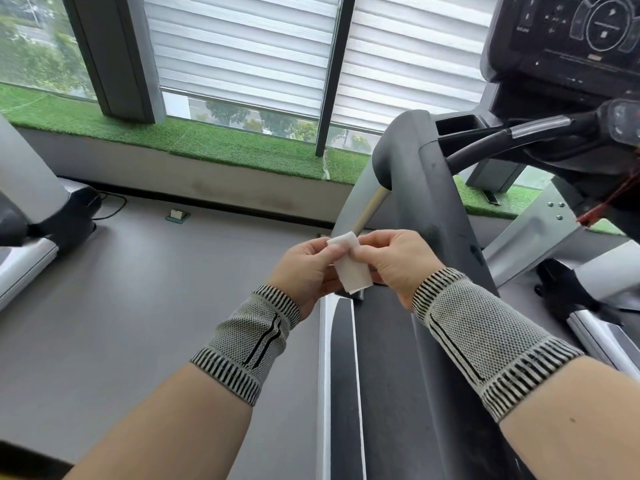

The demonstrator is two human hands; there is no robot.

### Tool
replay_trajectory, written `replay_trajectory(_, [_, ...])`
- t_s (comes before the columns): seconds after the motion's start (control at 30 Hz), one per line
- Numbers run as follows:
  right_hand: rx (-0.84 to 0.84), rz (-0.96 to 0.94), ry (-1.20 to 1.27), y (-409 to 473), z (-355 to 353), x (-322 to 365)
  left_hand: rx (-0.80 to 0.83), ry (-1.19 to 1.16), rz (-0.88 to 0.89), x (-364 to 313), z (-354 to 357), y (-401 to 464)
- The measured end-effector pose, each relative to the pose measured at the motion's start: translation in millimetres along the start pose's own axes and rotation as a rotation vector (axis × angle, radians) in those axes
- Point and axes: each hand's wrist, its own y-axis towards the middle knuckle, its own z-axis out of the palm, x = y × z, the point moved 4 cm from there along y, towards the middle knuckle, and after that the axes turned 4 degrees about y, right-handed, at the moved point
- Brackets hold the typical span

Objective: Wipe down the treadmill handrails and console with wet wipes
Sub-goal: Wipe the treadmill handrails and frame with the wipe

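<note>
Grey gym floor [156, 289] runs along the left beneath a window ledge of green artificial turf [214, 140] and half-lowered blinds [242, 53], with part of another machine [31, 220] at the far left edge. Moving toward the middle, the left hand [304, 268] pinches the top corner of a folded white wet wipe [349, 268] with its fingers curled round the edge. The wipe looks small, still creased into a narrow rectangle, clean and hanging between the two hands, just in front of the treadmill's left handrail [408, 188]. The right hand [394, 261] grips the opposite edge, its fingers likewise curled onto the sheet (both hands appear to be working it open). Further right, the dark curved handrail rises to the console [571, 39], whose panel is unlit.

From here, the likely trouble is the thin wipe tearing or slipping free if the hands pull apart unevenly; dropped onto the belt [388, 375] or floor, it would pick up dirt. Left folded, it would cover little of the handrail and dry quickly.
</note>
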Motion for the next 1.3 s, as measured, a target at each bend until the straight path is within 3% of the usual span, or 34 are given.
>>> replay_trajectory(0.13, [0.048,0.051,0.101,-2.1,0.2,0.3,-0.126,0.126,0.021,2.8,-10.1,4.4])
replay_trajectory(0.27, [0.092,0.060,0.151,-4.0,-2.7,-2.2,0.042,-0.008,-0.108,7.2,-5.9,1.4])
replay_trajectory(0.37, [-0.048,-0.036,0.027,-2.6,-13.2,0.7,-0.086,0.017,-0.015,9.8,-6.8,2.9])
replay_trajectory(0.53, [-0.323,-0.258,-0.215,-8.0,-53.7,17.4,-0.354,0.429,0.216,47.6,-3.6,12.7])
replay_trajectory(0.67, [-0.468,-0.413,-0.569,-21.1,-80.9,27.7,-0.326,0.429,0.207,98.9,22.6,7.5])
replay_trajectory(0.8, [-0.506,-0.378,-0.732,-18.5,-93.9,18.4,-0.250,0.378,0.176,133.5,51.9,0.0])
replay_trajectory(0.93, [-0.527,-0.338,-0.788,-12.9,-100.6,13.3,-0.170,0.327,0.180,151.4,68.5,-1.1])
replay_trajectory(1.3, [-0.522,-0.343,-0.852,19.9,-100.1,18.2,-0.240,0.288,0.155,154.5,65.5,64.3])
